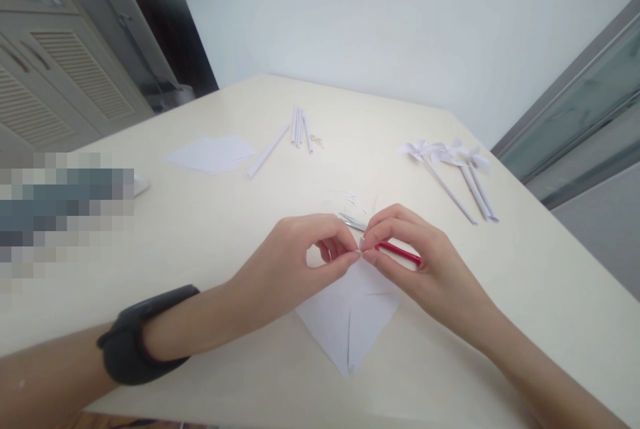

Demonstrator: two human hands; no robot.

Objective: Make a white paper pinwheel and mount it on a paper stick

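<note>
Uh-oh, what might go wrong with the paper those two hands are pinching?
Two things, maybe. The left hand and right hand seem to have a tight grip on the far corner of the paper, which already has slits in it, so a hard tug might rip it further. Also, scissors lie right behind the right hand, partly hidden by it, so a careless move might bump or poke it.

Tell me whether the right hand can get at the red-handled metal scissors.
Probably yes: the scissors lie close by the right hand, with no object seen atop them, though that hand seems busy pinching the square white paper.
</note>
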